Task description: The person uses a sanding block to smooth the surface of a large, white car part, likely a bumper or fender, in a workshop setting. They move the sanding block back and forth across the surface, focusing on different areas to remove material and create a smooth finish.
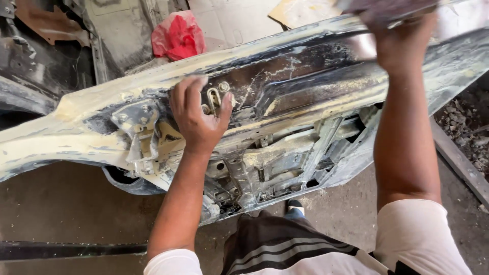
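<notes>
Two bare hands work on a stripped car door (305, 76) that runs slantwise across the frame from the left edge to the upper right. Its metal is dark, smeared with pale yellow filler and worn paint, and its inner frame and cut-outs face down towards the person.

At centre left, the left hand (197, 114) lies on the door's upper edge, fingers curled over the top and thumb spread to the right, gripping the edge itself. Just right of the thumb sit a small metal bracket (213, 98) and a bolt (223, 86). Left of that hand a grey hinge plate (136, 119) is fixed to the door.

At the upper right, the right hand (402, 40) reaches up over the door's far edge and presses a flat, reddish-brown sanding sheet (387, 7) against it. The sheet and fingertips are blurred, so the exact grip is hard to read, but the fingers are closed on the sheet.

Behind the door, at the upper middle, a red bag (178, 35) lies on the floor beside pale board. Rubble (466, 122) lies at the right edge. At the bottom of the frame are white sleeves, dark striped trousers and one shoe (294, 205) on the concrete floor (66, 203).
</notes>
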